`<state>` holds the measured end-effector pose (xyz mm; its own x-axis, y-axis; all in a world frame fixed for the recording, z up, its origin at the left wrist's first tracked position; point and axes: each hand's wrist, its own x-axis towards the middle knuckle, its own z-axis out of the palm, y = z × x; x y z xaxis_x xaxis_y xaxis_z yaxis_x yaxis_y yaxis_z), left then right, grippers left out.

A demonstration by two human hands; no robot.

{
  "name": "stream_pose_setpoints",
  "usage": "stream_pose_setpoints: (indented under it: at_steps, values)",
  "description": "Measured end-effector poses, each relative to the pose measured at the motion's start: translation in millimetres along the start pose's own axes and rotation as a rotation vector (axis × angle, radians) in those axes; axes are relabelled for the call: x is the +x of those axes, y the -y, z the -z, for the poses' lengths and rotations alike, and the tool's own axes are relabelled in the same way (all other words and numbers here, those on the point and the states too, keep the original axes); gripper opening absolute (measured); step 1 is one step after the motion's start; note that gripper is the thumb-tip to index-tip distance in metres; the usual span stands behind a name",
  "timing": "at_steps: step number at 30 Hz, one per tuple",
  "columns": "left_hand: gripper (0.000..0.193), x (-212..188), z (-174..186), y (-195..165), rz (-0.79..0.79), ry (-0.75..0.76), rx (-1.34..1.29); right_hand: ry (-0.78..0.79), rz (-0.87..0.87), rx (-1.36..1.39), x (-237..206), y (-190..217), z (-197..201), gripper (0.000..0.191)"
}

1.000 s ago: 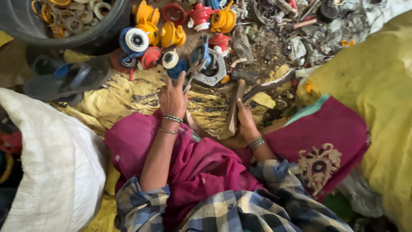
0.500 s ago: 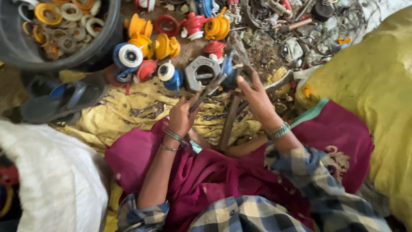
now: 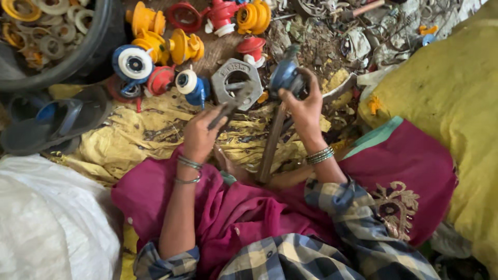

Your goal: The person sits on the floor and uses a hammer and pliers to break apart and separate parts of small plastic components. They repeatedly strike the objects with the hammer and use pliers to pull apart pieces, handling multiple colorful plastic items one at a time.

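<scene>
Round blue plastic wheel (image 3: pixel 287 77) sat up in my right hand (image 3: pixel 303 106), fingers curled tight around it, above the yellow cloth (image 3: pixel 135 137). My left hand (image 3: pixel 201 134) gripped a thin dark metal tool (image 3: pixel 226 106) near the grey metal hexagon block (image 3: pixel 236 83).

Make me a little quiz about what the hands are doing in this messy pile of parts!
1. True or false: the right hand holds a blue part.
2. What does the left hand grip?
A. a sandal
B. a dark metal tool
C. a yellow part
3. What lies between the two hands, on the yellow cloth?

Key
1. True.
2. B.
3. A wooden handle; beyond it lies a grey six-sided metal block.
</scene>
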<state>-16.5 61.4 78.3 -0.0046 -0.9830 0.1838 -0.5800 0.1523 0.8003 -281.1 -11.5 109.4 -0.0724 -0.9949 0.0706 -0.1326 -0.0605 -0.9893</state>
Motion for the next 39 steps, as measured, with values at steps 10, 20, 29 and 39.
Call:
stream_pose_setpoints:
  at_steps: [10, 20, 29, 39]
  values:
    - [0.034, -17.2, 35.4, 21.5, 0.367, 0.215, 0.365, 0.010, -0.671, 0.820, 8.4, -38.4, 14.0, 0.055]
    - [0.115, 45.1, -2.7, -44.9, -0.355, 0.132, 0.253, 0.373, -0.830, 0.814, -3.0, -45.1, 13.7, 0.071]
    - [0.101, 45.8, -53.1, -43.1, -0.411, 0.093, -0.065, 0.149, -0.876, 0.632, -14.9, -62.7, -19.3, 0.052]
    - [0.098, 17.5, -98.6, -35.5, -0.003, -0.005, -0.113, 0.048, -0.049, -0.102, -39.8, -97.2, -21.6, 0.046]
